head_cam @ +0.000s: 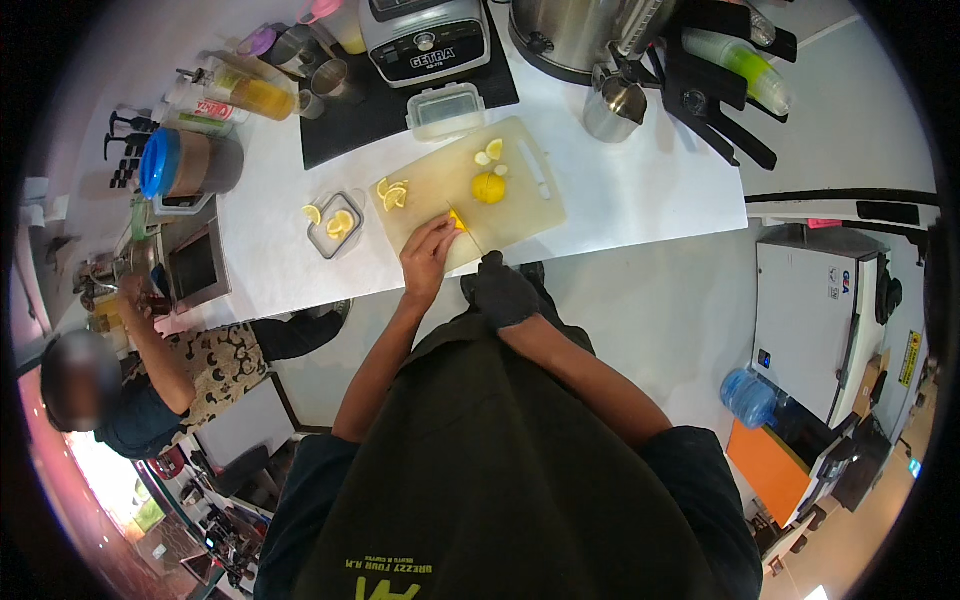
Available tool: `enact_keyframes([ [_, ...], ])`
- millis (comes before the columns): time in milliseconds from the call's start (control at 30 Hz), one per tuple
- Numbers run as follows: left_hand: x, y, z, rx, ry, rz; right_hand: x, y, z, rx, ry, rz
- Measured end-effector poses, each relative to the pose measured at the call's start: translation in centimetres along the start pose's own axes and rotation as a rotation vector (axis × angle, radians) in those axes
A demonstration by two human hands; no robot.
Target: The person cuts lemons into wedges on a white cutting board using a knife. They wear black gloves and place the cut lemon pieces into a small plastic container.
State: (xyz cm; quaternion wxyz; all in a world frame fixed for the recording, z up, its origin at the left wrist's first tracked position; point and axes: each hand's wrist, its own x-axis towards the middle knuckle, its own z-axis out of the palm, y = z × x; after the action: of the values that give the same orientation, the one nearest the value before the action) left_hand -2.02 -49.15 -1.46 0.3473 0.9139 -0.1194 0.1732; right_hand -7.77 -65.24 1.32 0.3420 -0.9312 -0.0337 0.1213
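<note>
My bare left hand (426, 255) presses a piece of yellow lemon (457, 220) onto a cream plastic cutting board (529, 214). In a black glove, my right hand (507, 292) grips a knife (474, 240), its thin blade beside that piece and close to my left fingertips. Farther up the board sits a larger lemon (488, 188) that looks cut through. Above it lie a lemon wedge (494, 149) and small pale cut ends (482, 158). Several lemon slices (393, 195) are grouped at the board's left edge. A clear container (324, 246) left of the board holds more slices.
Behind the board are a clear plastic lid (445, 112), a Getra blender base (424, 56) and a black mat (337, 139). A steel pitcher (615, 109) stands at back right, a blue-lidded jar (191, 161) at left. Another person (165, 382) works on the left.
</note>
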Motion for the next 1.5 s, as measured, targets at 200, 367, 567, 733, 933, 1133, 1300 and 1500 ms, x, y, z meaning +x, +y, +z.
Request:
enact_keyframes([
  [200, 0.5, 0.9, -0.3, -0.010, 0.001, -0.040, 0.1, -0.7, -1.3, 0.001, -0.050, 0.092],
  [367, 0.3, 0.8, -0.2, -0.013, -0.010, -0.065, 2.0, -1.3, 0.0, 0.034, -0.051, 0.173],
  [567, 0.2, 0.6, 0.0, -0.030, -0.014, -0.085, 1.7, -1.8, -1.0, 0.028, -0.081, 0.174],
  [733, 0.2, 0.4, -0.1, 0.003, -0.014, -0.079, 1.0, -1.9, -3.1, 0.010, -0.120, 0.145],
  [933, 0.4, 0.7, -0.2, -0.011, -0.005, -0.067, 2.1, 0.4, -2.7, -0.045, 0.006, -0.405],
  [1133, 0.2, 0.3, -0.1, -0.022, -0.005, -0.040, 1.7, -0.4, -2.6, -0.003, -0.175, 0.035],
  [1300, 0.2, 0.5, -0.3, -0.010, 0.003, -0.042, 1.4, 2.7, 0.2, 0.013, -0.074, -0.318],
  [1500, 0.4, 0.6, -0.2, -0.015, -0.006, -0.039, -2.1, 9.5, 7.1, -0.096, -0.175, -0.522],
])
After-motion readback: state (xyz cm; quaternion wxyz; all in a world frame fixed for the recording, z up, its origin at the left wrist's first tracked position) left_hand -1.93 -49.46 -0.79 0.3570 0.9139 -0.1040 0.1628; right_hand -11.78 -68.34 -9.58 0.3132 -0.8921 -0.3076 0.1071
